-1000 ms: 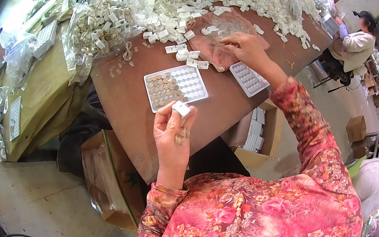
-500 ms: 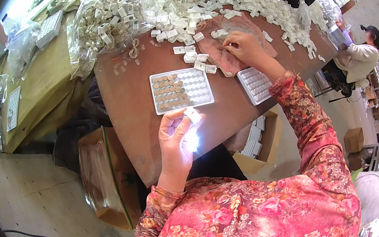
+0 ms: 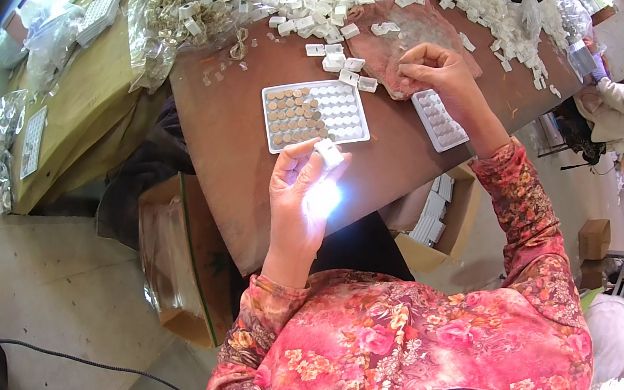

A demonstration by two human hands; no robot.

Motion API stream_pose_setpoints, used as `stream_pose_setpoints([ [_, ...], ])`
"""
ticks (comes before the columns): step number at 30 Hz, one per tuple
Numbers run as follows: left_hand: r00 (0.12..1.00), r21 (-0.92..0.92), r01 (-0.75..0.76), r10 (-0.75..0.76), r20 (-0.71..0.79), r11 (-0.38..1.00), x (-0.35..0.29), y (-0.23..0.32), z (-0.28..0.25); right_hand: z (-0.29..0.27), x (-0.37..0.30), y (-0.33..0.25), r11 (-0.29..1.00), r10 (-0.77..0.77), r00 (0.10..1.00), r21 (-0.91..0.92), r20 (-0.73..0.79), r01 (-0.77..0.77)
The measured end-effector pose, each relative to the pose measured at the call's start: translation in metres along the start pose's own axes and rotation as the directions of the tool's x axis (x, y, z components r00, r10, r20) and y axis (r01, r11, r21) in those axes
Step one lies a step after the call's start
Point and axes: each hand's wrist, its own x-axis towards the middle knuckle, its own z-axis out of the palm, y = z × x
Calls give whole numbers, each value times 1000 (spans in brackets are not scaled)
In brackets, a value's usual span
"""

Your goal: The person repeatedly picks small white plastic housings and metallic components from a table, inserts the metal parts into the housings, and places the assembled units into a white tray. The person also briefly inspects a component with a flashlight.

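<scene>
At its upper end, the left hand [image 3: 297, 185] clamps a small white case [image 3: 328, 153].

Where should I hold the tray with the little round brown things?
Probably best by its short left and right rims, one hand from each side: the tray lies flat, and the left hand hides part of its near rim. Keep it level, since the discs may sit loose.

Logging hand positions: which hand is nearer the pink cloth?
Right: the right hand is over the pink cloth; the left hand is apart from it, lower and further left.
</scene>
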Motion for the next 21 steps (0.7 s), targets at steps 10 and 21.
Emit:
stream_pose_setpoints([
  [10, 1000, -21, -22, 22, 12, 1000, 0, 2, 3, -10, 8, 6, 980, 117, 993, 161, 17, -118],
  [21, 999, -6, -15, 15, 47, 1000, 2, 0, 7, 48, -38, -23, 999, 24, 970, 15, 242, -28],
])
